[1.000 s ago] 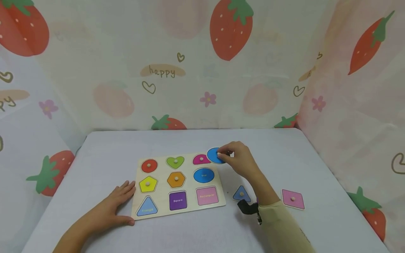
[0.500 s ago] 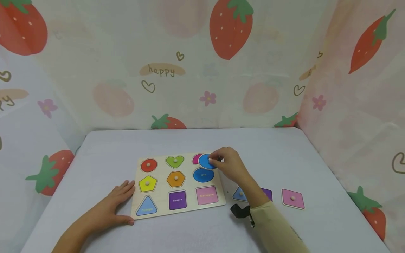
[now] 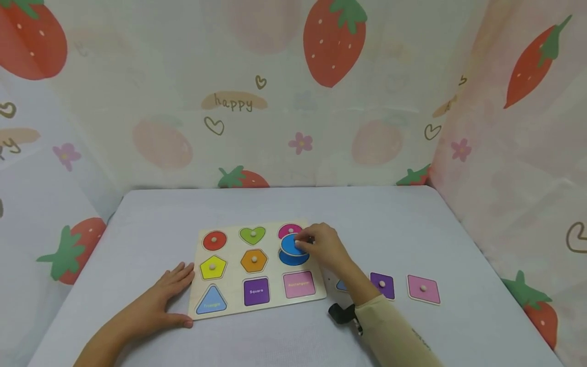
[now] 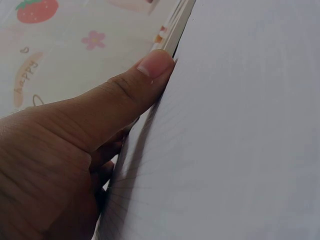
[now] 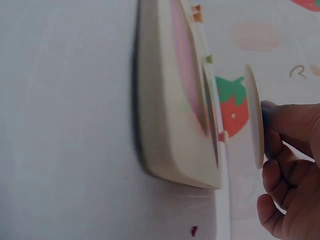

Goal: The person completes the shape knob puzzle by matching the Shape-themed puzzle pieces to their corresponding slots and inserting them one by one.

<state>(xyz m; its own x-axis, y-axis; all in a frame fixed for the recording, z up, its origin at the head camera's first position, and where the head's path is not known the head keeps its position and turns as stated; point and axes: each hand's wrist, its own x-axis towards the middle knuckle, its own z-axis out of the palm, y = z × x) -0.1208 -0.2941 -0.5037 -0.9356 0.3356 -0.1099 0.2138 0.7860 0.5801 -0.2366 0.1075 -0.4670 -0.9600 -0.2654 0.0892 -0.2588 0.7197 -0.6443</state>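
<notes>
My right hand (image 3: 327, 248) pinches the blue oval puzzle piece (image 3: 291, 243) by its small knob. The piece is held over the right side of the wooden puzzle board (image 3: 231, 274), partly covering the blue oval recess (image 3: 294, 260) and the pink half-round piece. In the right wrist view the oval piece (image 5: 255, 117) is seen edge-on, apart from the board (image 5: 195, 160). My left hand (image 3: 162, 300) rests against the board's left edge with thumb and fingers spread. In the left wrist view the thumb (image 4: 135, 82) touches the board's edge.
On the table (image 3: 257, 341), right of the board, lie a purple square piece (image 3: 382, 285), a pink rectangle piece (image 3: 423, 289) and a blue triangle piece (image 3: 341, 286) partly hidden by the right arm. Red, green, yellow and orange pieces sit in the board. A strawberry-print curtain stands behind.
My right hand has brought the blue oval piece left and toward me, from beyond the board's upper right corner to partly over the oval recess. My left hand stays at the board's edge.
</notes>
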